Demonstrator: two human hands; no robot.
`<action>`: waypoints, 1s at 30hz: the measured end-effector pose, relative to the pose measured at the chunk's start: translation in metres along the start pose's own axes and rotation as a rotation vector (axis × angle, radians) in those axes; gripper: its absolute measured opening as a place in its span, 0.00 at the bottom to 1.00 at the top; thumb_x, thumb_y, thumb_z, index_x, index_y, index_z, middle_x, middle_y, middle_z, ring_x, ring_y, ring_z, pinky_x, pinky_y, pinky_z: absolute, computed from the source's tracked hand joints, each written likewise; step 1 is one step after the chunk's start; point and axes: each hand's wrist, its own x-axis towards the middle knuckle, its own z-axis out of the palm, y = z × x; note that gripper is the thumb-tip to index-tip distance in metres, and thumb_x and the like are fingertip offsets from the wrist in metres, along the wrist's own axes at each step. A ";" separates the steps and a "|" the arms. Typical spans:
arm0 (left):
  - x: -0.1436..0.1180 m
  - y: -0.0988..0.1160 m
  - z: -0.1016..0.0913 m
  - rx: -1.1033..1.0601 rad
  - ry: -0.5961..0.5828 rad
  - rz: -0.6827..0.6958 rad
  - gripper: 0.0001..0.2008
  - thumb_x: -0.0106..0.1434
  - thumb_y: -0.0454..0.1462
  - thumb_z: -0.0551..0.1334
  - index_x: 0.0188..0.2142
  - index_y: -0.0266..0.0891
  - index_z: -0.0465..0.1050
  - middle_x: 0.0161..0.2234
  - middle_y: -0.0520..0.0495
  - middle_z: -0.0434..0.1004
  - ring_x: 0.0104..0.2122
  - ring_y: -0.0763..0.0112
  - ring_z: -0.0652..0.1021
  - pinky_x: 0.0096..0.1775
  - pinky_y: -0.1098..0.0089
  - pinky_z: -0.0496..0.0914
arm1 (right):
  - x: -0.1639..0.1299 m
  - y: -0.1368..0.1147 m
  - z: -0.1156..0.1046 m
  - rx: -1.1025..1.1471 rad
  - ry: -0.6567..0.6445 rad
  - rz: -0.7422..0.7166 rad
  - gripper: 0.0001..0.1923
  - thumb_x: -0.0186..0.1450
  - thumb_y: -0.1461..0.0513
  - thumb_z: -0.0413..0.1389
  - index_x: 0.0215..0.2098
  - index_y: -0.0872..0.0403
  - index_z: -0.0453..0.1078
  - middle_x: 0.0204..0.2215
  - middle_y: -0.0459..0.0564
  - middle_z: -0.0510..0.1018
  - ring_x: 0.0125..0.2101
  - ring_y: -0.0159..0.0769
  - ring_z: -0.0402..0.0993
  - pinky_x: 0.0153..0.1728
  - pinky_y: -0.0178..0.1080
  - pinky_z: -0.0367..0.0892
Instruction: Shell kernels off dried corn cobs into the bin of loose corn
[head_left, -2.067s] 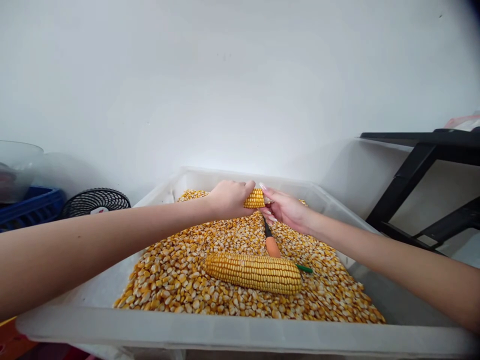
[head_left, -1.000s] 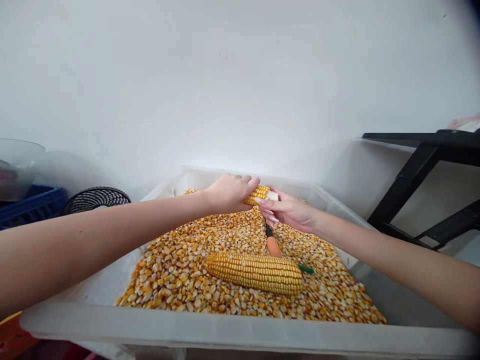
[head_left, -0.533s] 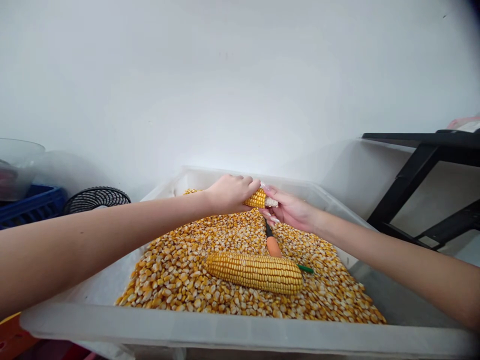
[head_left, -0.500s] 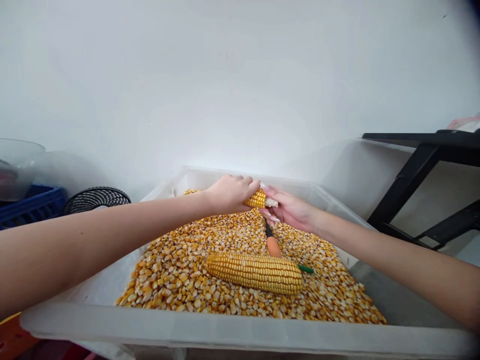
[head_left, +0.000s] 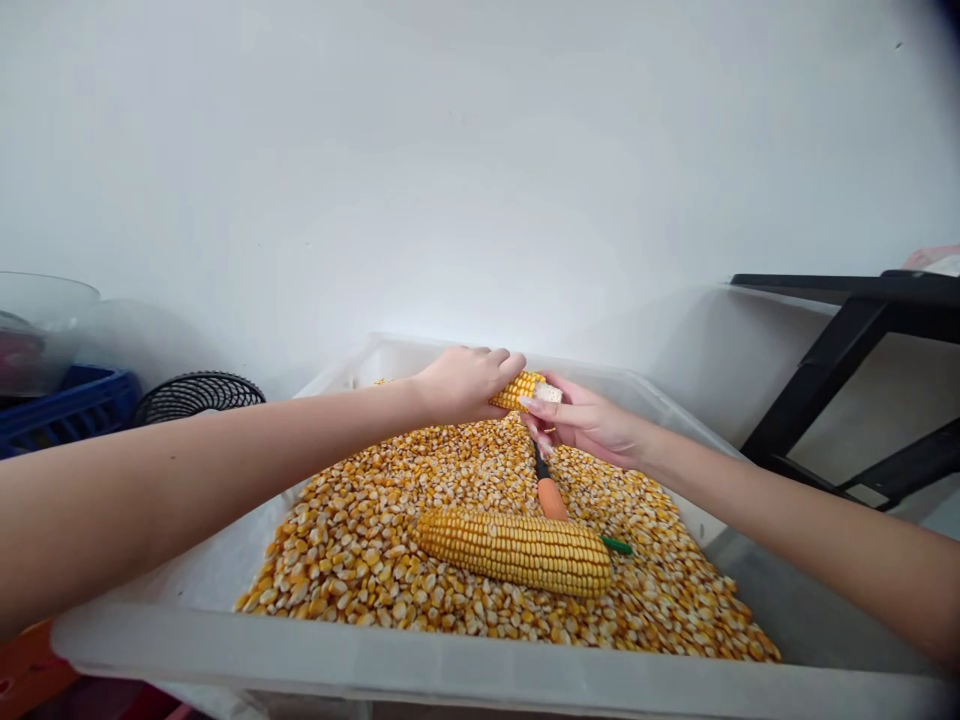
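Yellow corn cob (head_left: 519, 389), bare white at its right tip, held level above loose kernels (head_left: 420, 520)

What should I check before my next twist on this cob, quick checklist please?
1. Left hand wrapped round the cob: ok.
2. Right hand gripping the cob's bare end: ok.
3. Cob over the bin, so kernels fall inside: ok.
4. Tool with the orange handle lies right below the right hand: not ok.
5. Whole cob lies apart from both hands: ok.
6. Kernels left under the left hand: cannot tell.
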 end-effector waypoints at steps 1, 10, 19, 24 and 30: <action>0.000 0.000 -0.001 0.005 0.011 -0.003 0.17 0.56 0.45 0.55 0.41 0.37 0.59 0.35 0.45 0.70 0.33 0.66 0.71 0.27 0.69 0.58 | 0.000 -0.002 0.001 -0.001 0.009 -0.004 0.21 0.56 0.58 0.56 0.44 0.51 0.53 0.25 0.44 0.67 0.22 0.27 0.63 0.23 0.35 0.60; 0.001 0.000 -0.002 0.104 0.041 0.049 0.19 0.57 0.44 0.57 0.44 0.37 0.58 0.37 0.44 0.69 0.34 0.64 0.70 0.30 0.68 0.58 | 0.004 -0.002 0.003 0.140 0.060 0.014 0.14 0.61 0.51 0.46 0.39 0.50 0.56 0.21 0.44 0.66 0.21 0.30 0.62 0.22 0.36 0.60; 0.001 -0.002 -0.001 0.127 0.067 0.081 0.16 0.56 0.42 0.58 0.41 0.38 0.59 0.38 0.44 0.69 0.35 0.65 0.69 0.32 0.67 0.57 | 0.000 -0.004 -0.002 0.075 -0.025 -0.011 0.15 0.60 0.54 0.50 0.43 0.51 0.55 0.25 0.46 0.68 0.21 0.28 0.62 0.23 0.35 0.60; 0.002 -0.003 -0.003 0.105 0.087 0.111 0.13 0.55 0.36 0.57 0.41 0.37 0.59 0.38 0.44 0.68 0.37 0.65 0.68 0.35 0.67 0.58 | 0.000 -0.005 -0.004 0.003 -0.054 0.016 0.26 0.59 0.56 0.52 0.53 0.50 0.51 0.27 0.48 0.70 0.24 0.28 0.64 0.25 0.34 0.61; 0.004 -0.001 0.003 0.035 0.015 0.174 0.14 0.52 0.37 0.59 0.38 0.37 0.62 0.39 0.43 0.69 0.38 0.64 0.68 0.35 0.67 0.58 | 0.001 0.005 0.001 -0.237 -0.062 0.045 0.31 0.56 0.57 0.56 0.55 0.51 0.51 0.24 0.45 0.68 0.22 0.29 0.65 0.23 0.35 0.62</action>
